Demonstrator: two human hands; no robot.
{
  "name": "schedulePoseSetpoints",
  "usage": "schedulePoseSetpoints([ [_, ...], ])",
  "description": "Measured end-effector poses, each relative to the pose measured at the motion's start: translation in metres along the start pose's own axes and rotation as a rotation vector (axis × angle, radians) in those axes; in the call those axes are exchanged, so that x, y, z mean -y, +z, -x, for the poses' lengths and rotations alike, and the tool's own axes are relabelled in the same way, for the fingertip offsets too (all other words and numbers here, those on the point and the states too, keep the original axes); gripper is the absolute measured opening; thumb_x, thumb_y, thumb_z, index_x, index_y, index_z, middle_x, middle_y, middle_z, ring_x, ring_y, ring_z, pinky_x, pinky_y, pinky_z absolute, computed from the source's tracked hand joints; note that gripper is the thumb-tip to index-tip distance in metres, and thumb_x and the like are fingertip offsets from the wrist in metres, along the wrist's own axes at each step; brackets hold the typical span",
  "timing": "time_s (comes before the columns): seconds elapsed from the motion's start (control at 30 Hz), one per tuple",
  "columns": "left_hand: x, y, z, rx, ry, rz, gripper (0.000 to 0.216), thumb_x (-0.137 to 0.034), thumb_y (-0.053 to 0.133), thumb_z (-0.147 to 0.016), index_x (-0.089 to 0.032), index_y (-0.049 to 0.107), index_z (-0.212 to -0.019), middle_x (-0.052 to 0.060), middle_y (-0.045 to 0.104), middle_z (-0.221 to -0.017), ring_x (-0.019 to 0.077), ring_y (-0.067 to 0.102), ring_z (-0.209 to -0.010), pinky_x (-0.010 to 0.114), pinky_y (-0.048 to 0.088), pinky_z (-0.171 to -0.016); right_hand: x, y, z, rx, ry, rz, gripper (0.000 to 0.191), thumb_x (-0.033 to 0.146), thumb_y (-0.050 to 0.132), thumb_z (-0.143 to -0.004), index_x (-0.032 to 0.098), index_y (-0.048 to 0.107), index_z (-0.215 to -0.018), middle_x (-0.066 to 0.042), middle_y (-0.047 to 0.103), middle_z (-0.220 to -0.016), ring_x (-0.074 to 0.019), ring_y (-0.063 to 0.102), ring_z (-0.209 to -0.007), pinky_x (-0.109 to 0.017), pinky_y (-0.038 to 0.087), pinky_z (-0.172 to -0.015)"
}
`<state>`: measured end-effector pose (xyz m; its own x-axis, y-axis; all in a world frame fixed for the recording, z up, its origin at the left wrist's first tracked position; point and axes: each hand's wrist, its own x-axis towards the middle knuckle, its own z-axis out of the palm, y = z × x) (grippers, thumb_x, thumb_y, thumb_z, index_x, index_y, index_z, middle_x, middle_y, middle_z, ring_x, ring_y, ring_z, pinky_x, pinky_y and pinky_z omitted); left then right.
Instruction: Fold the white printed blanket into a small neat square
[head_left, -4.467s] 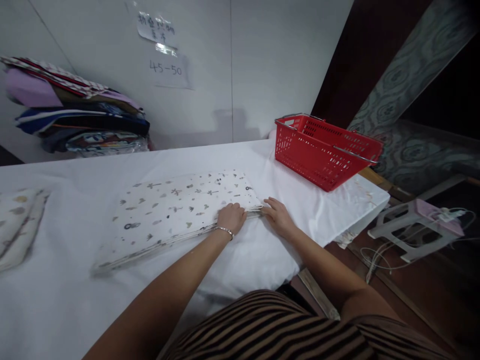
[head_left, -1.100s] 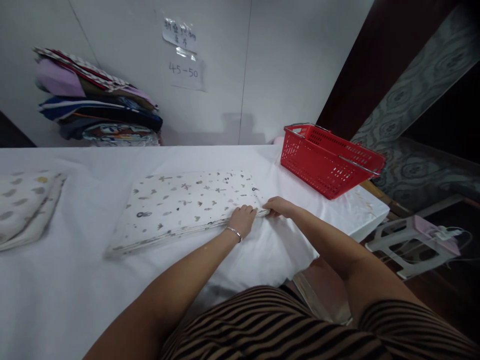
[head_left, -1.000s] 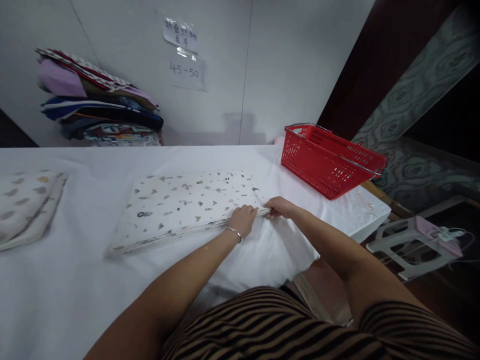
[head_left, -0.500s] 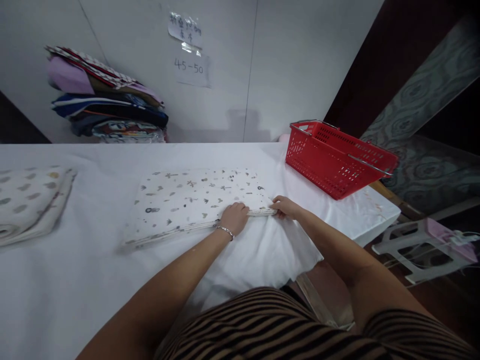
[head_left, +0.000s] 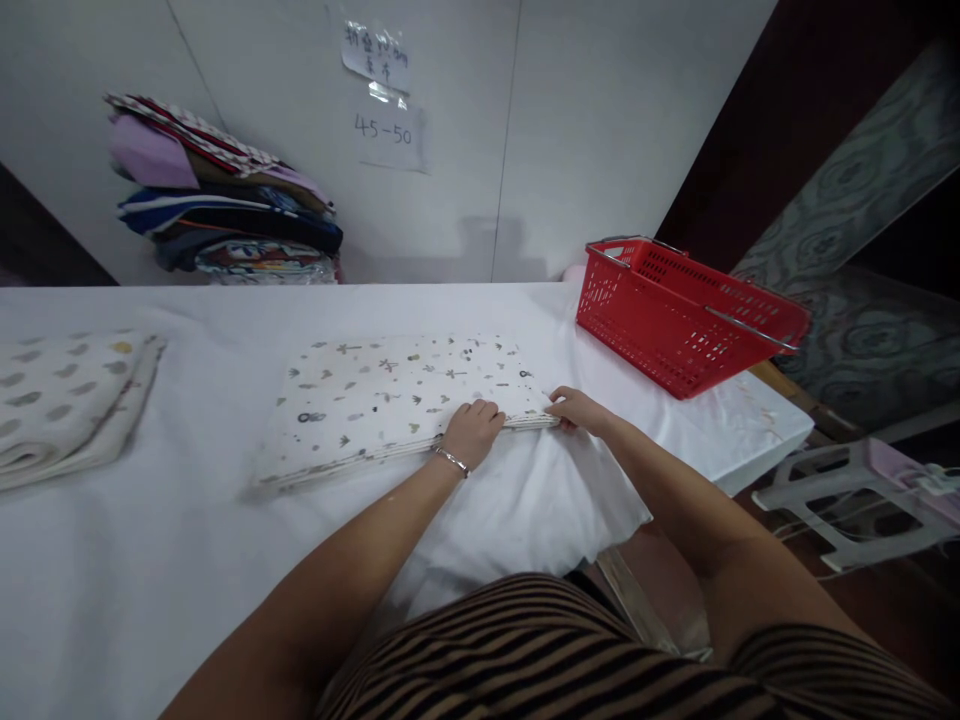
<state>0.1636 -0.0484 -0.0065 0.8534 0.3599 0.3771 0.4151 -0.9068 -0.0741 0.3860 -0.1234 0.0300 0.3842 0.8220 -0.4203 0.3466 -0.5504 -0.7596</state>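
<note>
A folded white cloth (head_left: pixel 397 390) with small grey and tan prints lies flat in several layers in front of me. My left hand (head_left: pixel 472 432), with a silver bracelet at the wrist, is closed over the cloth's near edge; its fingertips rest on top and its thumb is hidden. At the near right corner, my right hand (head_left: pixel 576 408) pinches the layered edge between thumb and fingers. Farther left lies a second folded cloth (head_left: pixel 67 400) with larger grey spots, one end rolled, out of reach of both hands.
A white cover (head_left: pixel 187 560) drapes the table and hangs at the near edge. The red basket (head_left: pixel 675 320) stands at the back right. Stacked folded fabrics (head_left: pixel 232 200) lean against the wall at the back left. Beyond the table's right end is a plastic stool (head_left: pixel 862 500).
The view has shifted slightly, so everything sits a little farther right. Both hands keep their places on the cloth's near edge, and the cloth looks the same.
</note>
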Motion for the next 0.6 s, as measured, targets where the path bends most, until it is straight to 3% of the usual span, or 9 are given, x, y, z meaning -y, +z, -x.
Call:
schedulePoseSetpoints([
  [0.3,-0.0044,-0.0023,0.0002,0.059,0.008,-0.016,0.020,-0.013,0.041,-0.088,-0.017,0.061,-0.087,0.007,0.058,-0.090,0.0199,0.049,-0.089,0.033,0.036,-0.070,-0.0046,0.0010,0.0007,0.024,0.004,-0.014,0.015,0.019,0.062,-0.076,0.019,0.047,-0.080,0.008,0.048,-0.038,-0.0069,0.041,-0.032,-0.015,0.031,-0.035],
  [0.6,-0.0029,-0.0008,-0.0002,0.117,-0.041,0.043,0.023,-0.013,0.039,-0.088,-0.018,0.056,-0.102,0.007,0.058,-0.091,0.0194,0.051,-0.086,0.033,0.039,-0.072,0.0019,-0.0041,0.0027,0.061,0.018,-0.099,0.015,0.018,0.061,-0.076,0.019,0.047,-0.081,0.006,0.050,-0.042,-0.0073,0.042,-0.034,-0.016,0.031,-0.035],
])
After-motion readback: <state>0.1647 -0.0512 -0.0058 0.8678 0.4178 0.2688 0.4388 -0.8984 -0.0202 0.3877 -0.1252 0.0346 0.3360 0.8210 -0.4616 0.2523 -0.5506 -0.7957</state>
